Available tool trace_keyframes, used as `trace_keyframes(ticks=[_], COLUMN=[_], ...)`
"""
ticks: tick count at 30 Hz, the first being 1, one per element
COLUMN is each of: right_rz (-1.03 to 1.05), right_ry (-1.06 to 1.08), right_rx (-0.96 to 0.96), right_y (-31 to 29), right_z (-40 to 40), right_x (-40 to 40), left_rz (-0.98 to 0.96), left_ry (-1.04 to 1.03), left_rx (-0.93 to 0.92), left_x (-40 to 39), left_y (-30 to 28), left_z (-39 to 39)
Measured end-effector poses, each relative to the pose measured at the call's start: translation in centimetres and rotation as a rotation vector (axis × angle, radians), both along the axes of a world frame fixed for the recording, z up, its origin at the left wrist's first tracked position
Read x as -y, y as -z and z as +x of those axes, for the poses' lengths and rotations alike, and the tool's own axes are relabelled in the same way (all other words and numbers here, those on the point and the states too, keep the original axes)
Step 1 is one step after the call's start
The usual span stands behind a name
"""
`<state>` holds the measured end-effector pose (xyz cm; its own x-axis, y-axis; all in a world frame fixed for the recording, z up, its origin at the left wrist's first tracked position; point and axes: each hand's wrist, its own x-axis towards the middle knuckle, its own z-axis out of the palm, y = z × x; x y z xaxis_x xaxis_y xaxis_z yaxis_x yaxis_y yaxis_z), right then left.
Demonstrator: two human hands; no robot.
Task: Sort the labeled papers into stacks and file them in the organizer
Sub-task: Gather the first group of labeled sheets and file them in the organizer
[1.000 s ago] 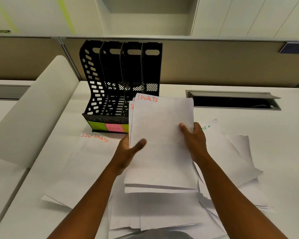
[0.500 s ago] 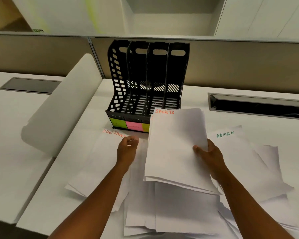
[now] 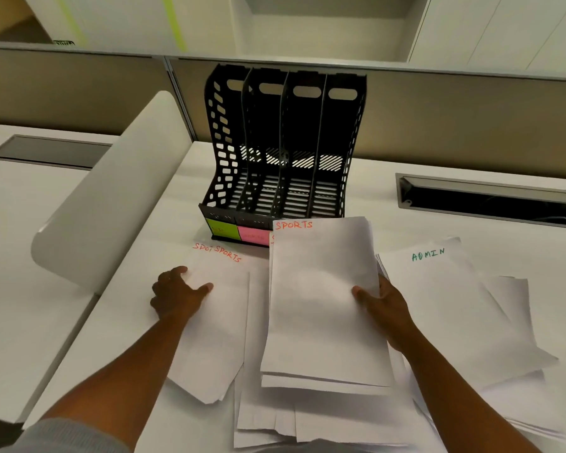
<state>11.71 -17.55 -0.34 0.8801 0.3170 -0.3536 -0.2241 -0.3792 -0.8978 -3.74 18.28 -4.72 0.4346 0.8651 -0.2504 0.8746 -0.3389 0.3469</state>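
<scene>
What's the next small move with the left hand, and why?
Probably pinch the loose SPORTS sheets under the left hand and lift them onto the SPORTS stack that the right hand holds. Both bear the same label, and the organizer slots look empty, so nothing seems filed yet.

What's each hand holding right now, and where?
Right hand grips the SPORTS stack at its right edge. Left hand touches loose SPORTS sheets, holding nothing.
</scene>
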Motion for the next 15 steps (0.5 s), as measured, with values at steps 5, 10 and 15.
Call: trace_keyframes(ticks=[5,10,15], right_rz=[-0.032,-0.037,-0.069], right_ry=[-0.023,-0.058,-0.099], right_rx=[0.003,-0.014,0.000], right_y=[0.6,0.9,1.4], right_z=[-0.1,-0.5,-0.8], right_x=[-0.1,-0.5,-0.1], left_rz=[-0.021,0.002,-0.144], left_ry=[-0.082,-0.089,-0.042], left_rx=[0.075,-0.011,0.041], left_x=[0.7,1.0,0.3], left_y=[-0.4,-1.3,-2.7], left_z=[0.3,0.6,0.8])
